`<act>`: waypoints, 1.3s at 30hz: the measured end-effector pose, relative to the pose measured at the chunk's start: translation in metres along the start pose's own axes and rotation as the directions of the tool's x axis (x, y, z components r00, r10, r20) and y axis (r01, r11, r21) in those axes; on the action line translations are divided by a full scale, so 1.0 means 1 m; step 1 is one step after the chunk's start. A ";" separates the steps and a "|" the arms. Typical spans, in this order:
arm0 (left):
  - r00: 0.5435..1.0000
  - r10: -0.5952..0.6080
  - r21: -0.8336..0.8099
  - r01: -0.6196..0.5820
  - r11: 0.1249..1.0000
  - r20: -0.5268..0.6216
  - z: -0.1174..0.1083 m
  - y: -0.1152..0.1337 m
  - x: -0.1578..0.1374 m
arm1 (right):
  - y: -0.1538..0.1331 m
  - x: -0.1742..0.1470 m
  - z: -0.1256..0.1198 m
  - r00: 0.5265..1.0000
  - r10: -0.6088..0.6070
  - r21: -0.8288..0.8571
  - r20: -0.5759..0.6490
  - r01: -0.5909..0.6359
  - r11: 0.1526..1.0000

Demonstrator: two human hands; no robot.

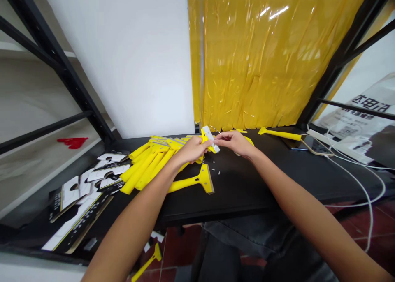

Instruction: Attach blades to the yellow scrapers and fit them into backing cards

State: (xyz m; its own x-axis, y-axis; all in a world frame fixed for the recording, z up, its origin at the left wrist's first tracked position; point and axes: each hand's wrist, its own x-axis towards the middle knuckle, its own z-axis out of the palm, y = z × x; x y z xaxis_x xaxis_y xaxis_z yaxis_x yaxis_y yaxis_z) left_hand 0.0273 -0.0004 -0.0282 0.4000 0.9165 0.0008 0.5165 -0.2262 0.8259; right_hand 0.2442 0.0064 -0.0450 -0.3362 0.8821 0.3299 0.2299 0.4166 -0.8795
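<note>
My left hand [191, 149] is closed around a yellow scraper [205, 134], whose pale metal head plate points up and away. Close on its right, my right hand [237, 143] pinches a thin bent metal rod that looks like a hex key [217, 130], with its fingertips at the plate. Where the rod's tip meets the scraper is hidden by the fingers. Several small screws [213, 169] lie on the black table below the hands. Nearer to me rests another yellow scraper [205, 179], blade to the right. A pile of yellow scrapers [148, 167] lies left of my left hand.
Black and white cardboard packages [83, 218] overlap at the table's left. Right of my hands lie a yellow scraper [280, 134], a phone [308, 145] and white cables [367, 191]. A yellow scraper [148, 264] is on the floor. Black shelf posts [74, 88] flank the table.
</note>
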 end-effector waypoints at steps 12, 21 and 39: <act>1.000 0.006 -0.013 -0.006 1.000 -0.008 0.001 -0.001 0.000 | -0.008 -0.002 0.005 1.000 -0.009 -0.009 -0.025 0.009 1.000; 0.989 -0.142 -0.202 0.129 0.971 -0.050 -0.005 0.015 -0.008 | 0.026 0.011 -0.020 0.891 0.119 -0.071 -0.438 -0.166 0.984; 0.979 -0.112 -0.286 0.060 0.956 -0.171 -0.007 0.013 -0.003 | 0.092 -0.005 -0.112 0.706 0.381 -0.566 -0.596 -0.707 0.425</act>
State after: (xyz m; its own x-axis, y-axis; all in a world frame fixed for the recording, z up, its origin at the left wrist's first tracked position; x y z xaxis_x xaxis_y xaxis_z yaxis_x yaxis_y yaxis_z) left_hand 0.0272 -0.0041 -0.0132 0.2042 0.9789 0.0044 0.3017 -0.0672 0.9510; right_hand 0.3690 0.0647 -0.0897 0.3946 0.9132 0.1020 0.8520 -0.3221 -0.4129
